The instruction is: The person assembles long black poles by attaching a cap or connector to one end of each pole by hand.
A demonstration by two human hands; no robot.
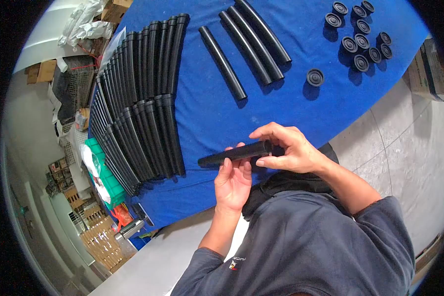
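Above the near edge of the blue table (207, 118), the left hand (233, 183) cradled a black tube (232, 154) in loosely curled fingers while the right hand (293, 150) closed round its end, apparently at the capping step, so the next move called for square, steady pressure.

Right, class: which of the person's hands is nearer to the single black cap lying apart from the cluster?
Right. The right hand grips the end of the black tube, on the side towards the single cap; the left hand holds the tube from underneath, farther away.
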